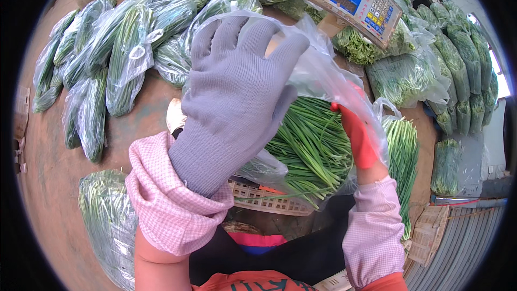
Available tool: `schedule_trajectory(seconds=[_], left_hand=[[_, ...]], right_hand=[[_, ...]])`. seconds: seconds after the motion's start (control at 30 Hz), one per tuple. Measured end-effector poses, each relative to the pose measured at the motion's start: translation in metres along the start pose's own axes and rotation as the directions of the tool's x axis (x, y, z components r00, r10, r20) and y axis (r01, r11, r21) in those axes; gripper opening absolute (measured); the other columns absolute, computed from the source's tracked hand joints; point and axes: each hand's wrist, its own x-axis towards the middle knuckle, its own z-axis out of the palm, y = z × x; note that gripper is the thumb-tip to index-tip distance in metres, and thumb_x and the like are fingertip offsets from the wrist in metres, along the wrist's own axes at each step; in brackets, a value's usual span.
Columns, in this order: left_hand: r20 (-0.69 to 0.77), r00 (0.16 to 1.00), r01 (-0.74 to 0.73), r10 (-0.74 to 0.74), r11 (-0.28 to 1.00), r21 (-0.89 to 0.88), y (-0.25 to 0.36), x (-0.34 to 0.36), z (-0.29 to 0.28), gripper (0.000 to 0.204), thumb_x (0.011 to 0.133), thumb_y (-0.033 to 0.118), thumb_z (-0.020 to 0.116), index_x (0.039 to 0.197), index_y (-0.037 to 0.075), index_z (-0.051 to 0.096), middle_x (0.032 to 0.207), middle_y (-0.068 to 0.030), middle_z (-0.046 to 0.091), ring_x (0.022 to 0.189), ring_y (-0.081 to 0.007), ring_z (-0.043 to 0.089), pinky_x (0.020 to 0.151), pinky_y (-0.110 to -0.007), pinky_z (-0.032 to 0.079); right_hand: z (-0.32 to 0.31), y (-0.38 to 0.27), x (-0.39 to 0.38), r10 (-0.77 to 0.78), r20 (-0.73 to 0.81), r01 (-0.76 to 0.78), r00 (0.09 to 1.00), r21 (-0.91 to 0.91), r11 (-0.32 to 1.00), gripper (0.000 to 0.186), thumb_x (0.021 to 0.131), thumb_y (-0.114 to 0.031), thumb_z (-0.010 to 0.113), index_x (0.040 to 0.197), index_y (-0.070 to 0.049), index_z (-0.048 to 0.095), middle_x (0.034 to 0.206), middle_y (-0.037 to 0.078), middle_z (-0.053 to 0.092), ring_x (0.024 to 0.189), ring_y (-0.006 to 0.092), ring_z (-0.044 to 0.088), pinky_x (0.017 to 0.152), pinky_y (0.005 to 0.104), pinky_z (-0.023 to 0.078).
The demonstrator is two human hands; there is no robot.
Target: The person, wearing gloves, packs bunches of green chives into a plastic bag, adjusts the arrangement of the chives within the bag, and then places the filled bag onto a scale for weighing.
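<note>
A worker's left hand (231, 81), gloved in grey, spread its fingers over a clear plastic bag (328, 70) around a bundle of long green stalks (315, 140), while the right hand (362, 137), in a red glove, sat behind the film at the bundle's right side with its fingers bent. Whether either hand gripped the plastic could not be told. The bundle lay between the hands, partly wrapped, above a plastic basket (269, 199). Work on this bag looked unfinished: stalks showed bare at its near end, and no knot or closure was visible. Just to the right, another bunch of greens (401, 156) also had stalks showing, and it was unclear how much of it was bagged. Much appeared done elsewhere: filled bags (132, 43) lay heaped at upper left, another bag (110, 221) rested at lower left, and more packed greens (468, 70) stood stacked at far right, beyond a scale (353, 2) with a lit display.
</note>
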Motion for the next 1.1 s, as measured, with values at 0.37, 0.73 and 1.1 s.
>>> schedule_trajectory(seconds=[0.37,0.73,1.1], left_hand=[[-0.047,0.997,-0.059,0.056,0.996,-0.065,0.01,0.003,-0.002,0.063,0.065,0.012,0.074,0.125,0.015,0.053,0.121,-0.0104,0.053,0.116,-0.0309,0.048,0.099,-0.043,0.035],[0.043,0.998,-0.055,0.05,0.991,0.118,-0.001,-0.01,-0.014,0.062,0.07,0.016,0.073,0.128,0.014,0.051,0.127,-0.0131,0.051,0.122,-0.0347,0.043,0.105,-0.045,0.03],[0.007,0.997,-0.077,0.077,0.99,0.121,-0.002,-0.009,-0.008,0.064,0.06,0.012,0.077,0.121,0.014,0.054,0.12,-0.0133,0.052,0.115,-0.0335,0.047,0.099,-0.045,0.033]], right_hand=[[-0.005,-0.061,-0.04,0.419,0.111,-0.408,0.901,-0.112,0.906,0.03,0.092,-0.027,0.06,0.111,-0.003,0.061,0.103,0.007,0.068,0.066,0.005,0.048,0.058,0.0193,0.039],[0.017,-0.042,-0.027,0.593,0.291,-0.56,0.75,-0.195,0.805,0.029,0.098,-0.026,0.046,0.097,-0.002,0.063,0.085,0.003,0.067,0.051,0.0038,0.048,0.047,0.0182,0.037],[0.061,-0.013,-0.035,0.523,0.149,-0.083,0.839,-0.915,0.394,0.037,0.084,-0.038,0.065,0.102,-0.006,0.061,0.091,0.015,0.064,0.091,0.0345,0.062,0.076,0.0414,0.048]])
